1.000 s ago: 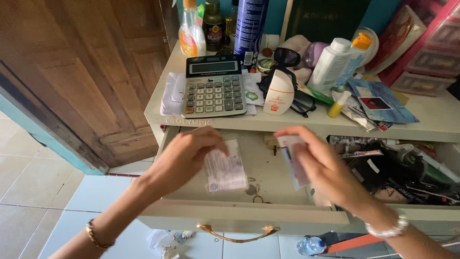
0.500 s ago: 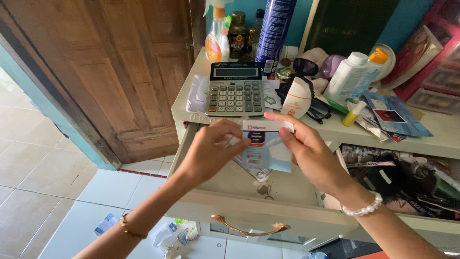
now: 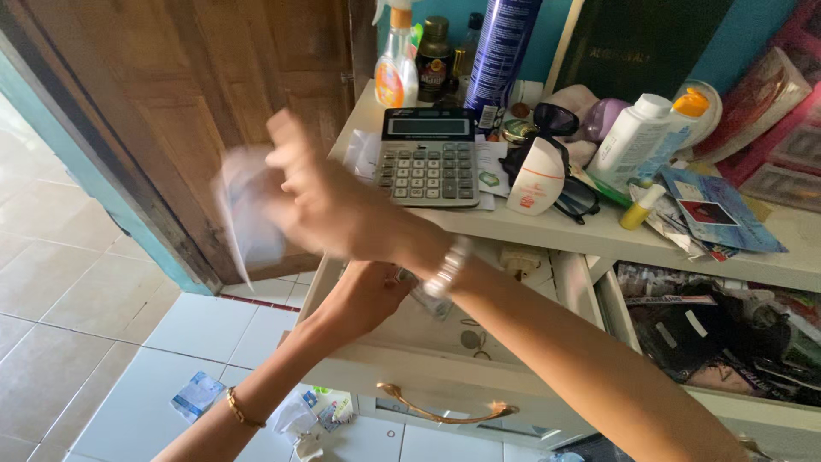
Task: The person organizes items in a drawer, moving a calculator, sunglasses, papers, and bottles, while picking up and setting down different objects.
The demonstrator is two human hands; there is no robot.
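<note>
Over the open drawer [image 3: 445,376], the right hand [image 3: 321,201] has swung its packet [image 3: 244,210] left.

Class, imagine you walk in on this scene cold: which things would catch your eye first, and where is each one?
The blurred right hand crosses to the left, holding a pale, motion-smeared packet before the brown wooden door. Beneath that arm, the left hand reaches into the open cream drawer. Behind, a grey desk calculator sits on the cluttered cream cabinet top.
</note>
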